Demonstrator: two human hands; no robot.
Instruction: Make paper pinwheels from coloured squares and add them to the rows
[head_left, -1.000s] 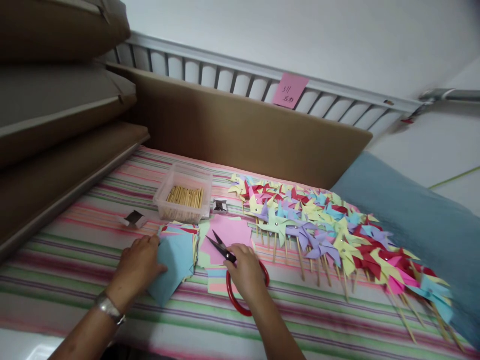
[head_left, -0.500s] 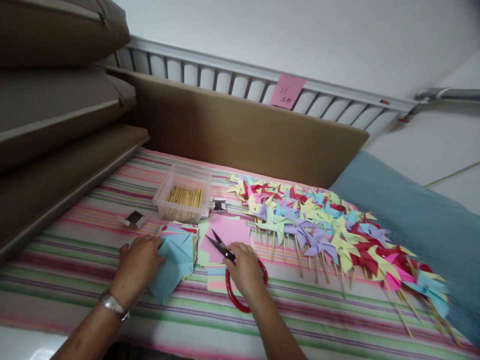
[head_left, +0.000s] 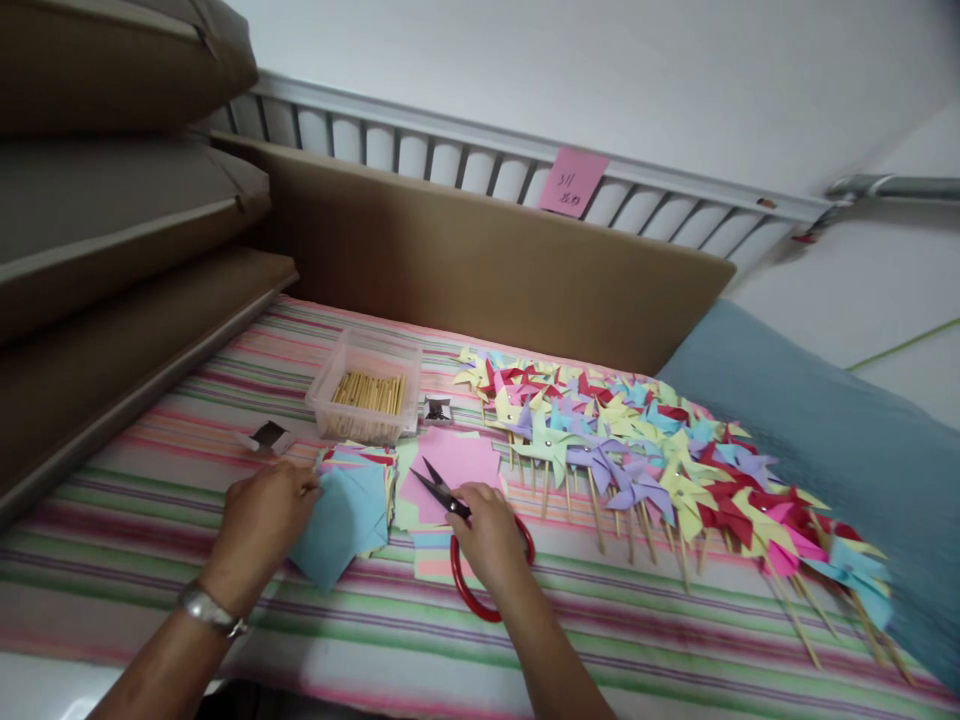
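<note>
My left hand (head_left: 268,515), a watch or metal band on its wrist, is closed in a pinch at the left edge of a light blue paper square (head_left: 341,515). This square lies askew over a stack of coloured paper squares (head_left: 391,490). In my right hand (head_left: 489,530) is a pair of scissors (head_left: 459,580) with red handles. Their dark blades are parted and point up-left, over pink paper sheets (head_left: 465,460). Part of the handles is hidden under my hand. Pale green sheets (head_left: 405,500) show beneath the pink ones.
Behind the papers stands a clear plastic box (head_left: 367,425) of short wooden sticks. Two small open boxes (head_left: 437,409) flank it, holding dark bits. Many paper pinwheels (head_left: 600,450) on sticks cover the right side. A brown board (head_left: 465,250) and stacked cushions (head_left: 127,210) border the striped cloth.
My left hand has drawn slightly up and left, its fingers now pinched at the paper's edge. The light blue square has shifted a little. My right hand and the scissors have hardly moved.
</note>
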